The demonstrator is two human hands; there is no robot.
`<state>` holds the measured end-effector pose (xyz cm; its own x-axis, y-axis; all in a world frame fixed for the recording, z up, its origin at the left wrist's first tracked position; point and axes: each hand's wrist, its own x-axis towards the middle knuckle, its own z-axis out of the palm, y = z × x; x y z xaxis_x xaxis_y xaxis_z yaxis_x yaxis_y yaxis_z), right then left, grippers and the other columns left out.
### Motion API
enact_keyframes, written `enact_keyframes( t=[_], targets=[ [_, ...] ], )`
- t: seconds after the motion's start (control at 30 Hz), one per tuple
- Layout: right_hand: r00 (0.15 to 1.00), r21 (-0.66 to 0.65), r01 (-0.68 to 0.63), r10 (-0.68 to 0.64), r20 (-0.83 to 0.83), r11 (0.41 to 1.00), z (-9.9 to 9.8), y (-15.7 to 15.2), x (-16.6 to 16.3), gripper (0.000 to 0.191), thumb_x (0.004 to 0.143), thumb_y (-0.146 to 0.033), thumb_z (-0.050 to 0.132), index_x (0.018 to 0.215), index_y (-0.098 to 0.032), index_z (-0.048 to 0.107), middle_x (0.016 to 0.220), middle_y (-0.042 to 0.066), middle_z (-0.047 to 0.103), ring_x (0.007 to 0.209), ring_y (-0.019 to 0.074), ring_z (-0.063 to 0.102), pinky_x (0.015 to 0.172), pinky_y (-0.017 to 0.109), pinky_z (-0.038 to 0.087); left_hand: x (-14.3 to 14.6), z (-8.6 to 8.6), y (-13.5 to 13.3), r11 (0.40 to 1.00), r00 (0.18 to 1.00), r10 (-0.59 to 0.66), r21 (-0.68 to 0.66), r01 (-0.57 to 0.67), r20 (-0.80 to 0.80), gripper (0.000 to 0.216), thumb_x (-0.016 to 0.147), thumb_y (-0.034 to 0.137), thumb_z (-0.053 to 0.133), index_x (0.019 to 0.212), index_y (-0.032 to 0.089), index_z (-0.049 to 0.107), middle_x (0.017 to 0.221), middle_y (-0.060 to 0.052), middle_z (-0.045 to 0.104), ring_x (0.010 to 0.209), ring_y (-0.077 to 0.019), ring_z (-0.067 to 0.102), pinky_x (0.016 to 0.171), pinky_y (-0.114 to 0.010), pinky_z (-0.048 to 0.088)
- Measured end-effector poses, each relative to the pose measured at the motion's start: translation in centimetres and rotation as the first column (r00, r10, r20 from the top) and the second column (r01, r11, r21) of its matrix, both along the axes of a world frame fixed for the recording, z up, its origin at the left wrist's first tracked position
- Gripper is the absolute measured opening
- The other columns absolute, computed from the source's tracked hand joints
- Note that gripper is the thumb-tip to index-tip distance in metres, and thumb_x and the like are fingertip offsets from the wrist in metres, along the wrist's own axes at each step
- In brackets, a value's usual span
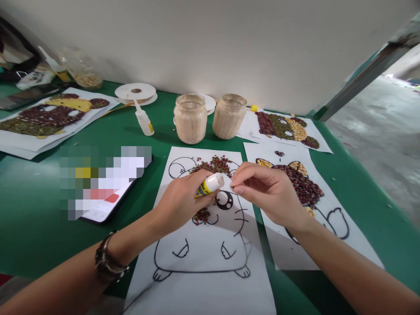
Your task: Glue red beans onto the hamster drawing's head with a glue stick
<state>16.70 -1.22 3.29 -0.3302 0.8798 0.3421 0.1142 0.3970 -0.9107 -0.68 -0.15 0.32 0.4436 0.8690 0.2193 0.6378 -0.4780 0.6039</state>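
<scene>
Both the left hand [179,197] and the right hand [267,190] were over the drawing [203,258] on the surface [59,249]. The left was wrapped around a tilted glue bottle [209,185]; the right pinched thumb to fingertip, on something too small to tell. Squeezing too hard could have dripped glue onto the eye [225,200]; a brushing knuckle could have scattered any unstuck beans [216,165]. Behind stood a cloudy jar [190,121] and its twin [229,118], contents unclear; a clear jar [78,63] held pale pieces [89,80].
</scene>
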Motion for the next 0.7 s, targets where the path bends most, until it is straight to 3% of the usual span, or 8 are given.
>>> enact_keyframes(
  t=[0.2,0.37,0.43,0.5,0.7],
  targets=[
    [0.961,0.166,0.226,-0.248,0.125,0.96,0.9,-1.5,4.9,0.009,0.071,-0.013,0.057,0.072,-0.022,0.06,0.065,0.0,0.057,0.062,0.011,0.052,0.052,0.026,0.044,0.1,-0.2,0.0,0.999,1.0,0.013,0.029,-0.013,0.0,0.02,0.077,0.034,0.045,0.087,0.019,0.054,0.068,0.002,0.06,0.058,-0.0115,0.055,0.05,-0.021,0.038],
    [0.744,0.375,0.512,-0.617,0.255,0.773,0.0,-3.7,10.1,0.007,0.07,-0.016,0.059,0.071,-0.022,0.059,0.068,0.0,0.057,0.062,0.0125,0.053,0.05,0.026,0.042,0.1,-0.1,0.0,1.0,1.0,0.007,0.024,-0.007,-0.017,0.019,0.076,0.035,0.045,0.081,0.019,0.054,0.065,0.002,0.06,0.054,-0.0108,0.054,0.046,-0.02,0.037],
    [0.63,0.44,0.506,-0.667,0.398,0.741,-0.6,-4.7,11.7,0.002,0.07,-0.019,0.059,0.069,-0.021,0.058,0.068,0.001,0.059,0.063,0.0132,0.054,0.054,0.028,0.044,0.1,-0.1,0.0,0.999,1.0,0.019,0.04,-0.018,-0.021,0.019,0.076,0.035,0.045,0.082,0.019,0.054,0.064,0.002,0.059,0.052,-0.0105,0.052,0.045,-0.02,0.036],
    [0.531,0.483,0.458,-0.665,0.525,0.746,-1.4,-5.7,13.2,0.003,0.071,-0.022,0.058,0.069,-0.021,0.058,0.068,0.001,0.06,0.063,0.0139,0.056,0.057,0.029,0.046,0.1,-0.1,0.1,0.998,0.999,0.028,0.052,-0.027,-0.025,0.02,0.076,0.036,0.045,0.082,0.019,0.054,0.063,0.002,0.059,0.051,-0.0106,0.051,0.045,-0.02,0.036],
    [0.408,0.524,0.369,-0.64,0.651,0.768,-3.3,-7.5,15.9,0.006,0.074,-0.025,0.053,0.07,-0.022,0.058,0.068,0.002,0.062,0.061,0.0161,0.058,0.054,0.029,0.047,0.3,-0.3,0.1,0.998,0.999,0.024,0.056,-0.022,-0.045,0.019,0.076,0.037,0.045,0.08,0.02,0.053,0.06,0.002,0.058,0.049,-0.011,0.05,0.044,-0.02,0.034]
  ],
)
